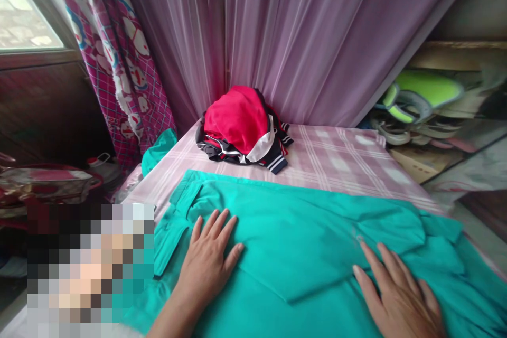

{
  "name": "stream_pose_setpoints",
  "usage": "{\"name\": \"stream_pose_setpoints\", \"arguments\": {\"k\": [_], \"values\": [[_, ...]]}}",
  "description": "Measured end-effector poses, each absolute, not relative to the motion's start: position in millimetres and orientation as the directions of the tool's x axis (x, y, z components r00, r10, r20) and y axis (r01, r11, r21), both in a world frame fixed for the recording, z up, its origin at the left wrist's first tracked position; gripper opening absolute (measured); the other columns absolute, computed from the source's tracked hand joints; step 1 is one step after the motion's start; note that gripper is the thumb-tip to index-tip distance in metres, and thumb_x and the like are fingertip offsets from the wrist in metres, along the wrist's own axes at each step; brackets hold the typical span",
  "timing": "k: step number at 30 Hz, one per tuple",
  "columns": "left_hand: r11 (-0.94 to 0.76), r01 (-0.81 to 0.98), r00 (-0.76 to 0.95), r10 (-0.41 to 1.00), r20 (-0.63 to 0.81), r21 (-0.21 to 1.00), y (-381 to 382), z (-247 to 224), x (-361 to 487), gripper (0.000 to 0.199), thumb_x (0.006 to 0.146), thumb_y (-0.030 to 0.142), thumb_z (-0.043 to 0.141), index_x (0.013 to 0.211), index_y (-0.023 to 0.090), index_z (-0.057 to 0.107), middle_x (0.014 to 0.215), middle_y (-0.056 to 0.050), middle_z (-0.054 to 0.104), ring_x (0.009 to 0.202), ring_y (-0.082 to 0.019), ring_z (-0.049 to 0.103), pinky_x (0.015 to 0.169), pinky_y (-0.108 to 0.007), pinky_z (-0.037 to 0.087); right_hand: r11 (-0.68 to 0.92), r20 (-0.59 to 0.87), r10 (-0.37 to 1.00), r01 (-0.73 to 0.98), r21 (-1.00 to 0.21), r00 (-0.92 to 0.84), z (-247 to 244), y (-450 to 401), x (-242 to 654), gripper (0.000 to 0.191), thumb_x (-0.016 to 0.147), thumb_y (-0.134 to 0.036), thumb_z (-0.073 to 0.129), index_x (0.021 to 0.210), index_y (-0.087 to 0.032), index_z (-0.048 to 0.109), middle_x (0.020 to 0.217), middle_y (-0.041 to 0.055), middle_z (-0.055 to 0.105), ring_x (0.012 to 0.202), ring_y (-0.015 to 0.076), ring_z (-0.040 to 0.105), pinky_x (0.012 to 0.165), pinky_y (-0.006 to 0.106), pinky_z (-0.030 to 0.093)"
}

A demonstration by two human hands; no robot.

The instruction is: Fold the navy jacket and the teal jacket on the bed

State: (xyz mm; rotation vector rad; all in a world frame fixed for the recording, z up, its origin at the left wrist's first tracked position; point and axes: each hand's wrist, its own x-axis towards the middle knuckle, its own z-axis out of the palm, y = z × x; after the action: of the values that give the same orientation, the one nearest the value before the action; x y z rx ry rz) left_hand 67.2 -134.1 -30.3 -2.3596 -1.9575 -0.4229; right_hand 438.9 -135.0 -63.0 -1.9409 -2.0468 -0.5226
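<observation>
On the near side of the red bundle (237,121), the teal garment (293,237) lies with its visible length running sideways under the flat, unclenched left hand (213,253), nearer the bundle, and the loosely spread right hand (400,293), farther off.

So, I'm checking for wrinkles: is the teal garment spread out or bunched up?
Spread out, though creased: the teal garment lies broad across the checked cloth, layered in places, beneath the left hand and right hand.

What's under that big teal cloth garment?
A pink-and-white plaid cloth shows past the far edge of the big teal cloth garment and seems to run beneath it. Anything else under there is covered, so I can't tell.
</observation>
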Motion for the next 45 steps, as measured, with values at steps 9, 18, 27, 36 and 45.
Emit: {"name": "stream_pose_setpoints", "arguments": {"k": [9, 18, 27, 36, 45], "values": [[-0.195, 0.976, 0.17, 0.96, 0.224, 0.095, -135, -30, 65, 0.057, 0.097, 0.056, 0.04, 0.149, 0.033, 0.043, 0.154, -0.003, 0.046, 0.145, -0.026, 0.038, 0.121, -0.056, 0.025, -0.001, 0.37, 0.929, 1.0, -0.006, 0.003, -61, -136, 440, 0.064, 0.092, -0.05, 0.028, 0.148, -0.026, 0.046, 0.144, 0.0149, 0.054, 0.131, 0.0356, 0.049, 0.098, 0.056, 0.043], [-0.154, 0.979, 0.129, 0.975, 0.18, 0.137, -130, -26, 70, 0.055, 0.097, 0.056, 0.042, 0.146, 0.032, 0.049, 0.153, -0.004, 0.048, 0.145, -0.028, 0.038, 0.121, -0.056, 0.025, -0.054, 0.319, 0.946, 0.999, 0.009, 0.048, -62, -133, 435, 0.062, 0.095, -0.05, 0.026, 0.142, -0.022, 0.054, 0.148, 0.0169, 0.05, 0.137, 0.0345, 0.044, 0.103, 0.057, 0.04], [-0.132, 0.982, 0.111, 0.982, 0.154, 0.138, -128, -17, 75, 0.054, 0.098, 0.054, 0.042, 0.145, 0.029, 0.05, 0.154, -0.006, 0.047, 0.146, -0.029, 0.037, 0.121, -0.058, 0.024, -0.133, 0.281, 0.953, 0.99, 0.048, 0.115, -51, -134, 422, 0.057, 0.099, -0.045, 0.025, 0.145, -0.023, 0.052, 0.15, 0.0132, 0.049, 0.138, 0.0292, 0.042, 0.11, 0.053, 0.033], [-0.135, 0.981, 0.113, 0.981, 0.156, 0.139, -128, -12, 75, 0.053, 0.099, 0.051, 0.04, 0.144, 0.027, 0.051, 0.154, -0.007, 0.047, 0.146, -0.029, 0.037, 0.12, -0.058, 0.025, -0.151, 0.166, 0.974, 0.988, -0.016, 0.152, -45, -128, 420, 0.058, 0.099, -0.047, 0.027, 0.149, -0.025, 0.046, 0.155, 0.0134, 0.043, 0.141, 0.0301, 0.039, 0.11, 0.055, 0.032], [-0.146, 0.979, 0.119, 0.976, 0.184, 0.141, -128, -12, 75, 0.05, 0.098, 0.048, 0.043, 0.142, 0.027, 0.054, 0.152, -0.008, 0.05, 0.144, -0.029, 0.039, 0.119, -0.058, 0.026, -0.175, 0.237, 0.955, 0.983, -0.047, 0.181, -34, -134, 412, 0.058, 0.099, -0.047, 0.036, 0.148, -0.018, 0.046, 0.154, 0.0179, 0.043, 0.14, 0.0307, 0.039, 0.111, 0.05, 0.033]]}}
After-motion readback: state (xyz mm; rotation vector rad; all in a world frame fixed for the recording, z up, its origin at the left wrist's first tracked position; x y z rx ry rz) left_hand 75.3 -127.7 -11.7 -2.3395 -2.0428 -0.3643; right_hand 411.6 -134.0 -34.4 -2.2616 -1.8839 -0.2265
